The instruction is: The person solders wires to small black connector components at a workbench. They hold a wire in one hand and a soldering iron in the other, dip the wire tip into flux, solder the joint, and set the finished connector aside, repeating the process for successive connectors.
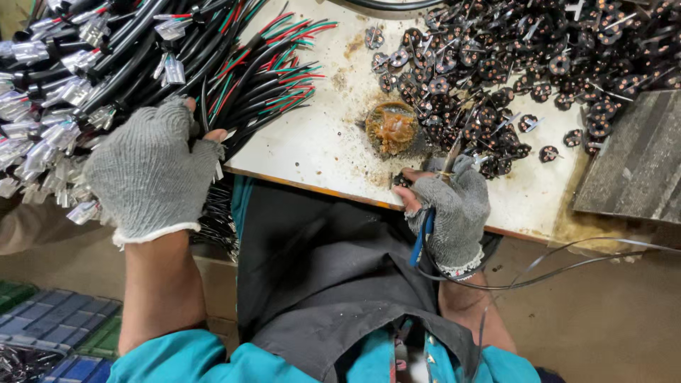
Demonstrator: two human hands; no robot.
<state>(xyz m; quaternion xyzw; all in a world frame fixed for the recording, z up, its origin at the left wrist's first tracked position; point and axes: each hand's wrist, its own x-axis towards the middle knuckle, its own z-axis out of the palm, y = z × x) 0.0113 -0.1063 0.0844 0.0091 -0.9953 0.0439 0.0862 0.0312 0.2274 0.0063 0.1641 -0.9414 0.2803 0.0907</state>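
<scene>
At the far left, a thick bundle of black cables [142, 50] is seen lying across the white worktable [312, 142], with clear-sleeved metal terminals [42, 135] crowded at its near end and stripped red, green and white wire ends [287, 64] fanned out towards the middle of the table. The bundle is gripped by the left hand [152, 170], which is covered by a grey knitted fingerless glove; the fingers are closed around several cables at the table's front edge, with bare fingertips visible on top. Below the table edge, a dark grey apron [319, 276] over a teal garment is visible. Near the table's centre, a small round pot of brownish paste [391, 128] is set, surrounded by staining. Just to its right, the right hand [447, 209], gloved likewise, is clenched around a blue-handled tool [424, 234], whose metal tip points up towards the pot; a small dark part seems to be pinched at the thumb, though this cannot be told for certain. Thin grey wires [567, 266] trail from this hand to the right. Beyond it, a large heap of small black round components with copper windings [525, 64] is spread over the table, and a grey ribbed slab [638, 163] lies at the right edge.
</scene>
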